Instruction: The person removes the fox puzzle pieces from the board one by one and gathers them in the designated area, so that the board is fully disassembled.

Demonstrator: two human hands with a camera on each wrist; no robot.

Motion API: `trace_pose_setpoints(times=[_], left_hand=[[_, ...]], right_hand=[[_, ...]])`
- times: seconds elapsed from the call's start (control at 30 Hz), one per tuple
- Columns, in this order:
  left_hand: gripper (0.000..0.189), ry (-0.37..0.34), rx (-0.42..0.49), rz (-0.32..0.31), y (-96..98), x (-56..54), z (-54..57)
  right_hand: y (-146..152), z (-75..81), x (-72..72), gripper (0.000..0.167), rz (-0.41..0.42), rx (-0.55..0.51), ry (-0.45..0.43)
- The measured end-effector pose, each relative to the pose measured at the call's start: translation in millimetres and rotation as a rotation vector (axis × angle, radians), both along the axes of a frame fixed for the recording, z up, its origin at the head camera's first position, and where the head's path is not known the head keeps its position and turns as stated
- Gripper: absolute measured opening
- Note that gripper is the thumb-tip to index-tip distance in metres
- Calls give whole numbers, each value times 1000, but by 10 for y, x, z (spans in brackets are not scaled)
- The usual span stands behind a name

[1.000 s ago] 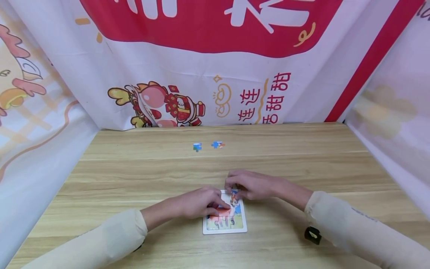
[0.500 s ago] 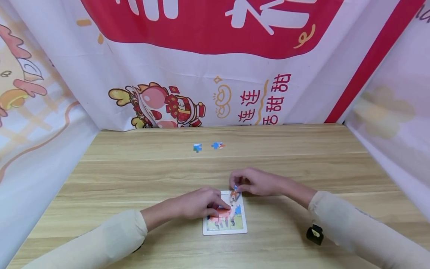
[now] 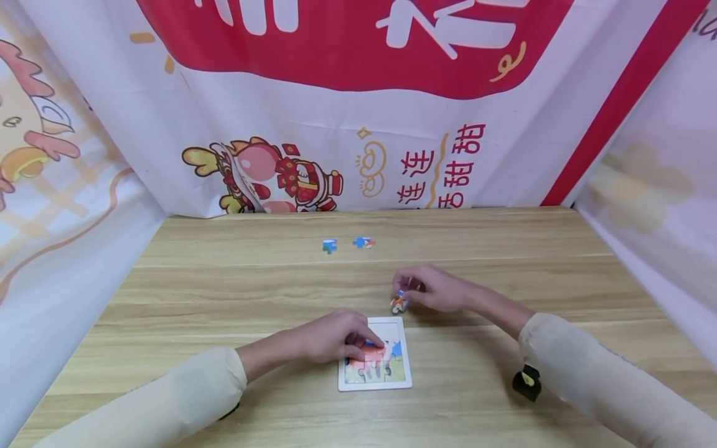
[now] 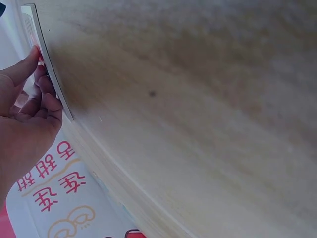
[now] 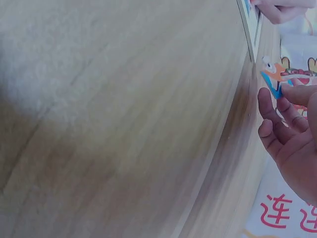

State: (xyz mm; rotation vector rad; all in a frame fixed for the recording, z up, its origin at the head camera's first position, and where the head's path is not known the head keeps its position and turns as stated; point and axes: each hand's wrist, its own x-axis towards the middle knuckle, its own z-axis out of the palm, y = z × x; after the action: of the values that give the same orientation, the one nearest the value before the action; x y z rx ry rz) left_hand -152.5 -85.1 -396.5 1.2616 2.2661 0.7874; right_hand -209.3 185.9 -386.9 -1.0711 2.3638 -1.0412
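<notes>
Between finger and thumb my right hand [image 3: 437, 288] pinches a jigsaw piece [image 3: 399, 303] with orange, white and blue on it, just beyond the puzzle tray's top right corner. In the right wrist view the piece [image 5: 273, 74] tilts up from the fingertips. The white-rimmed puzzle tray [image 3: 375, 388] lies flat on the table, its lower rows filled with joined pieces of a red and pale picture. Bare white tray shows in its upper part. My left hand [image 3: 335, 337] rests on the tray, index finger and thumb touching the red pieces and partly covering them.
Two loose jigsaw pieces lie farther back on the wooden table [image 3: 224, 292]: a blue and green one [image 3: 329, 246] and a blue and orange one [image 3: 363, 242]. Behind stands a printed white and red cloth [image 3: 347, 106], with cloth walls at both sides.
My right hand has lifted the jigsaw piece out of the tray's upper right and carried it away and slightly right. My left hand has stayed in place on the puzzle.
</notes>
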Motion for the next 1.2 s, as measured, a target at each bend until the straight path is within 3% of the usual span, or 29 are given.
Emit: trace_pose_setpoints(times=[0.3,0.47,0.63,1.2], left_hand=[[28,7,7,-9,2,-18,-30],[29,-23,-10,13,10,-17,-29],[28,-41,-21,31,19,-15,-39],[28,-15,2,7,3,-22,-43]], right_hand=[[44,-29,-87,13,-114,-20,-83],[61,-2,-133,18,-139,21,-3],[88,-27,-241,21,-163,-8,87],[130,-113,-517,8,-288,-73,103]])
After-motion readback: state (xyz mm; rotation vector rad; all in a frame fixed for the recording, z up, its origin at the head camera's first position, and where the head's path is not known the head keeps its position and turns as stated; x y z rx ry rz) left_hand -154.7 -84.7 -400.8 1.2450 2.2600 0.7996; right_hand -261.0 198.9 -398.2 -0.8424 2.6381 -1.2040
